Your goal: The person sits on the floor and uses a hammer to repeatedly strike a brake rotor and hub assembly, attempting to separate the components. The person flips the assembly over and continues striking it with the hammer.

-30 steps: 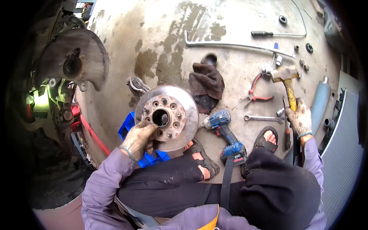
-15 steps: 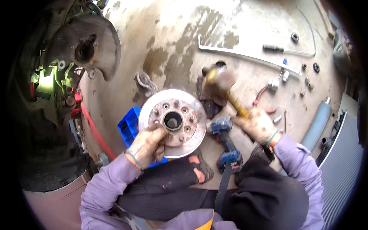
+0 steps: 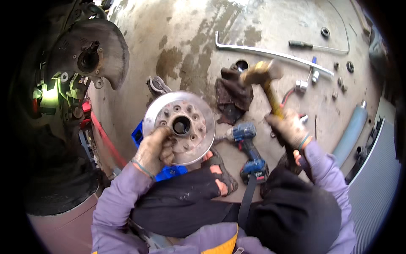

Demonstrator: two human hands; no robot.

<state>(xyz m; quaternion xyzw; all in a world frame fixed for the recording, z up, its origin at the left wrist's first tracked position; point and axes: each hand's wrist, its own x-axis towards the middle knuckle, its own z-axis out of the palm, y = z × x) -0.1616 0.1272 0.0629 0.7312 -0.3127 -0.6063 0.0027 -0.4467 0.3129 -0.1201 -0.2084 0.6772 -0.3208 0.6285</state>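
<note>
My left hand (image 3: 152, 149), dirty from work, grips the near left edge of a brake disc (image 3: 204, 137), its thumb close to the round centre hub (image 3: 182, 125). The disc is tilted with its studded face up. In my right hand (image 3: 289, 129) is the handle of a yellow hammer (image 3: 275, 100), its head raised to the right of the disc and not touching it. A dark crumpled rag (image 3: 233, 100) lies on the floor just beyond the disc. Between my feet and the rag rests a blue cordless impact wrench (image 3: 250, 149).
At left, a dust shield (image 3: 111, 51) with a wheel spindle hangs beside a lit work lamp (image 3: 50, 91). A long bent bar (image 3: 270, 51), a ratchet (image 3: 302, 86) and several sockets lie far right. A blue-grey cylinder (image 3: 353, 129) and a blue tray (image 3: 171, 172) are nearby.
The hammer and my right hand have moved right and away from the disc, uncovering the rag. My left hand has shifted the disc slightly left and up.
</note>
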